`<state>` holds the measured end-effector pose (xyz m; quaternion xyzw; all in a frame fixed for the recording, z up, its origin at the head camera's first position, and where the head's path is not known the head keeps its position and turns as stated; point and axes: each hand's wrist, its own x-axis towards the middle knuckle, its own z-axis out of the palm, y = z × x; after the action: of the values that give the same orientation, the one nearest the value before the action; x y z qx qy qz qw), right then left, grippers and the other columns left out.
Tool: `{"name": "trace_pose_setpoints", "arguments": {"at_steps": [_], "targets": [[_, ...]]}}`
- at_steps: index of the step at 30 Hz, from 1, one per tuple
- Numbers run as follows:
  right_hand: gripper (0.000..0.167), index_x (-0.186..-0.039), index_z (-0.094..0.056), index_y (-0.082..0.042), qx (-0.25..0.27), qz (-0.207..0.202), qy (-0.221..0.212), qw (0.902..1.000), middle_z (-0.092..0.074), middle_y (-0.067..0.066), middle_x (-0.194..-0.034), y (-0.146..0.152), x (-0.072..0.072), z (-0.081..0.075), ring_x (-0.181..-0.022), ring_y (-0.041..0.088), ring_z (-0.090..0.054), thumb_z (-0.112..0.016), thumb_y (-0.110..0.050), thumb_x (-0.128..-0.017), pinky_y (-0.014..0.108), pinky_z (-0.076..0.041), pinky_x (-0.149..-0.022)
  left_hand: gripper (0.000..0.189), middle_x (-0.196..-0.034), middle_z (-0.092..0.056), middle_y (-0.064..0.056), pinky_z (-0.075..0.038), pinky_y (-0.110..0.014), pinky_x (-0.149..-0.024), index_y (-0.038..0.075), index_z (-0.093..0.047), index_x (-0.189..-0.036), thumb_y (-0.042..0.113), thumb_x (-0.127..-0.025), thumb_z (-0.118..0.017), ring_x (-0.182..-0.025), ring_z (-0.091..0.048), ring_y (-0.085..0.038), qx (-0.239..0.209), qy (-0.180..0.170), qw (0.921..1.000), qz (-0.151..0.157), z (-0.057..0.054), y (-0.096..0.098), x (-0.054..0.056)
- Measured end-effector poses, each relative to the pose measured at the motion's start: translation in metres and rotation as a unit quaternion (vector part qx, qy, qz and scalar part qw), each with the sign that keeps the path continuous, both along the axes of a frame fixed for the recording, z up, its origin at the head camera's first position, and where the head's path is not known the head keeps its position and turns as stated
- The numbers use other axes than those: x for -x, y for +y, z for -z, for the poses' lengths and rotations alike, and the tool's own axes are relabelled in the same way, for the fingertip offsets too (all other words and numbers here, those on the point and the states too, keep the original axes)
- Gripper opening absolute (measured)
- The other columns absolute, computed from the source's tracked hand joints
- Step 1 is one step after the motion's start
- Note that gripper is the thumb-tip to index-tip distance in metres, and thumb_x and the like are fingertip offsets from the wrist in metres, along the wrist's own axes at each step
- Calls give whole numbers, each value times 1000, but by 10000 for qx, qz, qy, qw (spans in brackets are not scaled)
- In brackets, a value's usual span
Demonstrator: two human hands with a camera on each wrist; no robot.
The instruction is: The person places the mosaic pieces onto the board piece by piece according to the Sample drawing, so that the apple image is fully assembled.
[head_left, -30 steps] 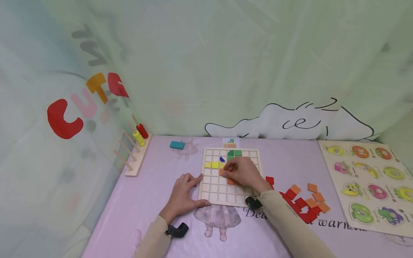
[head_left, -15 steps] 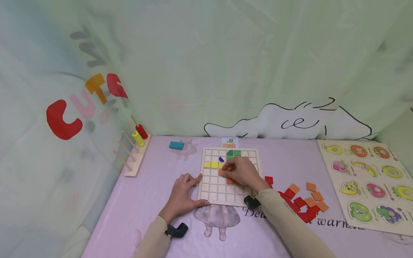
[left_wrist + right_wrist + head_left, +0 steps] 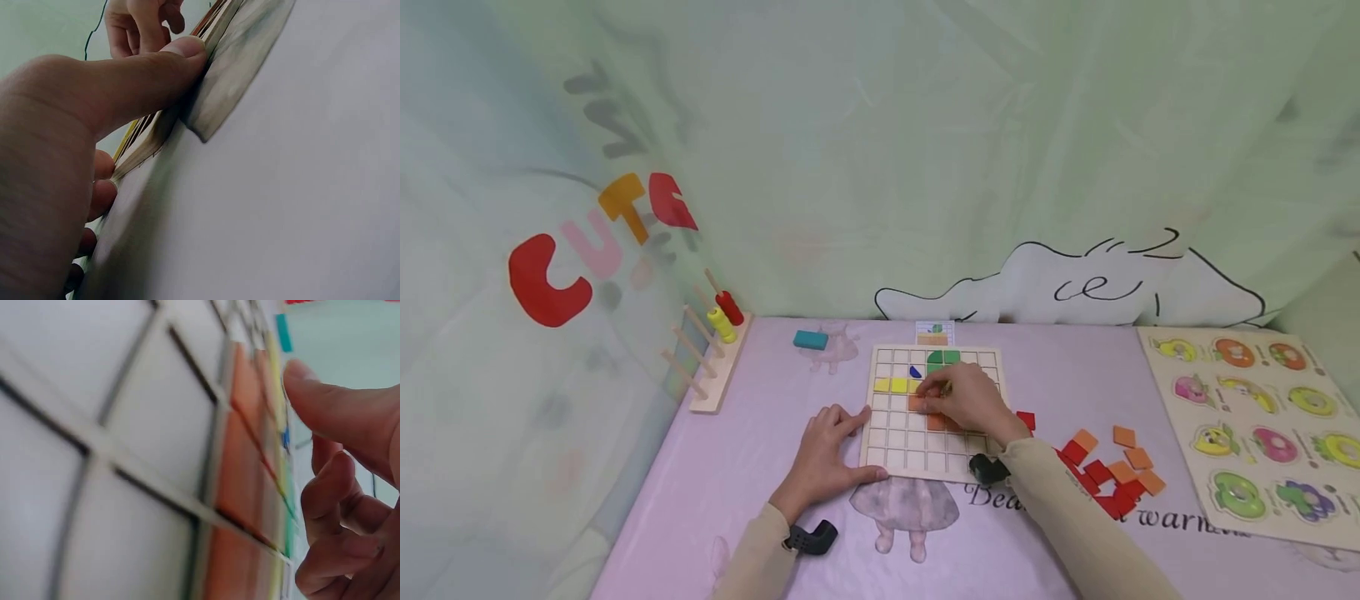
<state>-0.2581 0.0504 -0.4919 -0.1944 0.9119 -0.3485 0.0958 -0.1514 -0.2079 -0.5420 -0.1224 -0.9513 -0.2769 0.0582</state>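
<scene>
A wooden grid board lies on the table, partly filled with yellow tiles, green tiles and orange tiles. My left hand steadies its near-left corner, thumb on the near edge and a forefinger at the left side. Over the middle of the grid, my right hand has its thumb and forefinger beside an orange tile below the yellow row. Other fingers of this hand curl inward. Whether the fingertips pinch a tile is hidden. A small blue piece lies above the yellow row.
Loose red tiles and orange tiles are scattered right of the board. A pattern card lies behind it. A peg rack and teal block are to the left; a fruit puzzle board is at far right.
</scene>
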Motion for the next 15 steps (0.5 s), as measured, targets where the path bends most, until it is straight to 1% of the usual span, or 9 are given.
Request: {"name": "trace_pose_setpoints", "arguments": {"at_steps": [3, 6, 9, 11, 13, 15], "targets": [[14, -102, -84, -17, 95, 191, -93, 9997, -69, -1, -86, 18, 3, -6, -79, 17, -57, -86, -24, -90, 32, -44, -68, 97, -99, -49, 7, -35, -32, -86, 15, -62, -150, 56, -69, -96, -94, -40, -10, -17, 25, 10000, 24, 1, 2, 0], [16, -105, -83, -15, -28, 422, -152, 9990, -69, 2, -90, 45, 4, -13, -81, 21, -58, -83, -25, -93, 33, -45, -67, 98, -99, -48, 7, -34, -32, -86, 15, -61, -151, 57, -69, -95, -94, -40, -10, 16, 7, 10000, 19, 2, 4, -1], [27, -113, -80, -10, -328, 554, -343, 9973, -69, 8, -97, 82, 1, -19, -88, 25, -60, -82, -28, -93, 32, -49, -67, 98, -99, -48, 8, -34, -31, -85, 16, -62, -151, 59, -69, -95, -94, -39, -9, 73, -16, 10000, -31, 3, 4, -1], [38, -121, -77, -6, -546, 619, -562, 9950, -70, 11, -103, 109, -4, -21, -93, 27, -62, -83, -29, -92, 32, -53, -67, 98, -99, -48, 7, -34, -31, -85, 16, -62, -150, 58, -69, -95, -94, -39, -9, 88, -20, 9999, -56, 2, 3, -1], [47, -127, -73, -3, -721, 617, -756, 9926, -69, 14, -107, 136, -10, -22, -97, 30, -63, -84, -30, -90, 33, -56, -69, 98, -99, -48, 7, -34, -32, -85, 16, -62, -150, 58, -69, -95, -94, -39, -9, 88, -17, 9999, -66, 1, 2, -1], [53, -129, -69, 0, -861, 585, -885, 9906, -69, 18, -112, 159, -15, -22, -100, 33, -63, -86, -28, -88, 36, -58, -71, 97, -99, -49, 7, -34, -31, -85, 15, -62, -150, 57, -69, -95, -94, -39, -9, 82, -16, 9999, -65, 0, 1, -1]]}}
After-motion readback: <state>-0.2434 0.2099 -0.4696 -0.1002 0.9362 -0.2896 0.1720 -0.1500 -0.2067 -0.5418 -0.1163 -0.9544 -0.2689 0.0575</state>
